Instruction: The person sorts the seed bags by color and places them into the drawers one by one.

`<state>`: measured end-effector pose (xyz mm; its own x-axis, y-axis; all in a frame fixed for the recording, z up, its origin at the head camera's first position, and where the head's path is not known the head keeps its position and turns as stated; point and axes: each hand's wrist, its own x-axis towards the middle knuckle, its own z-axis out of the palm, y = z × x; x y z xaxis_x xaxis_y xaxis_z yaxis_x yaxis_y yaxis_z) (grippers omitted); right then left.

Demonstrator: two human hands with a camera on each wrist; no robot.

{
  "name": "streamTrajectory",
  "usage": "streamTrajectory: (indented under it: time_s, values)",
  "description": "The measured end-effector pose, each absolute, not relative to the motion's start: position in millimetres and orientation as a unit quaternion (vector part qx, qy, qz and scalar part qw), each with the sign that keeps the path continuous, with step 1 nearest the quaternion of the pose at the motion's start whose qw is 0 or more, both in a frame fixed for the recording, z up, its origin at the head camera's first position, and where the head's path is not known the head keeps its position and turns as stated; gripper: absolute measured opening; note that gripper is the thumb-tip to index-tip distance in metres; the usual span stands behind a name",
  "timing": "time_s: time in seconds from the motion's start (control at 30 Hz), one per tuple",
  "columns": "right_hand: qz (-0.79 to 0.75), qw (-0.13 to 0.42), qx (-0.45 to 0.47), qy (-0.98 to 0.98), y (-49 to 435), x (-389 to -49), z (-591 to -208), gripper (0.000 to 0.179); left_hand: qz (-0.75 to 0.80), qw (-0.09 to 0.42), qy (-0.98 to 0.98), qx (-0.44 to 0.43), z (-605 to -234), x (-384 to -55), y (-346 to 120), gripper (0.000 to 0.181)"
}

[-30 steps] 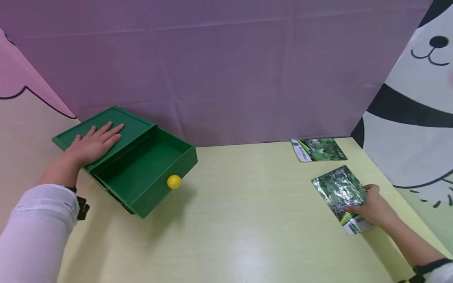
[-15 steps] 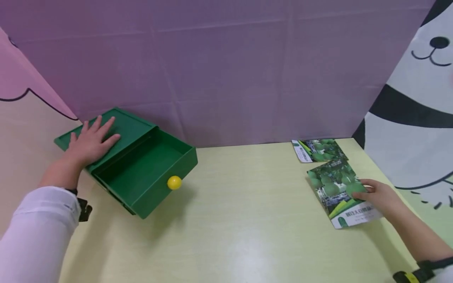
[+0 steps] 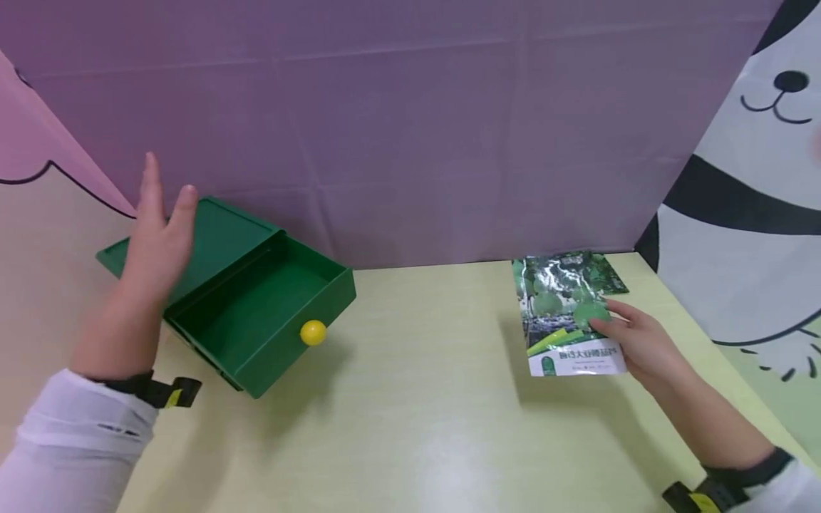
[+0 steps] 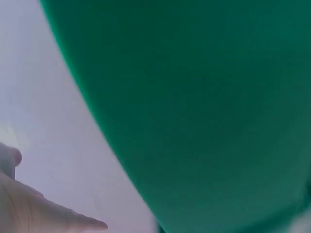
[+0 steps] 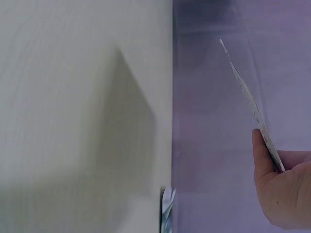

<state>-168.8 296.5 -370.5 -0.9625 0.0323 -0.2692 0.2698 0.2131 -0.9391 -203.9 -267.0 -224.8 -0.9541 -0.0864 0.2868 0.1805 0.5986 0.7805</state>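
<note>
Wears white sleeves at the lower left and lower right of the frame, with dark straps at both wrists (a little yellow on each). Leans over a pale table in the lower middle. Grasps the packet right of centre with the right grip, thumb on the printed face, near the lower right edge. Turns that leafy green face to the head camera, white band of print along the bottom. Holds it raised above the table, casting a shadow there; shows it nearly edge-on in the right wrist view. Extends the fingers of the left grip at the left of the frame, pointing up in front of the box (cannot tell whether touching the lid). Finds the box's drawer pulled out toward the centre, with a yellow knob on its front. Sees farther back, at right, the second packet, flat on the table and partly covered from view by the first. Meets purple cloth across the top, between a pink print at upper left and a panda print at right.
</note>
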Motion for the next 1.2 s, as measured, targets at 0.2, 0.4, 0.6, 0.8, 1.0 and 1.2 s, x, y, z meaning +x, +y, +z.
streamTrajectory:
  time_s: [0.2, 0.4, 0.6, 0.8, 1.0, 1.2]
  values:
    - [-0.663, 0.089, 0.083, 0.738, 262.8, -167.7, -359.8, 0.078, -0.553, 0.156, -0.808, -0.130, -223.0, -169.9, -200.9, 0.064]
    - [-0.700, 0.088, 0.054, 0.707, 232.6, -164.7, -349.7, 0.073, -0.623, 0.087, -0.753, -0.192, -234.3, -156.0, -149.2, 0.064]
    - [-0.716, 0.096, 0.033, 0.691, 202.9, -160.3, -333.1, 0.071, -0.644, -0.035, -0.742, -0.183, -251.4, -161.8, -115.0, 0.066]
    - [-0.740, 0.098, 0.026, 0.665, 184.6, -151.6, -325.1, 0.069, -0.729, -0.118, -0.666, -0.107, -277.7, -155.6, -84.3, 0.063]
    - [-0.749, 0.111, 0.005, 0.653, 175.5, -146.2, -326.5, 0.061, -0.773, -0.140, -0.616, -0.052, -313.8, -147.6, -64.5, 0.063]
    - [-0.735, 0.124, 0.008, 0.666, 170.1, -140.2, -331.2, 0.056, -0.758, -0.158, -0.632, -0.031, -326.8, -145.5, -60.4, 0.063]
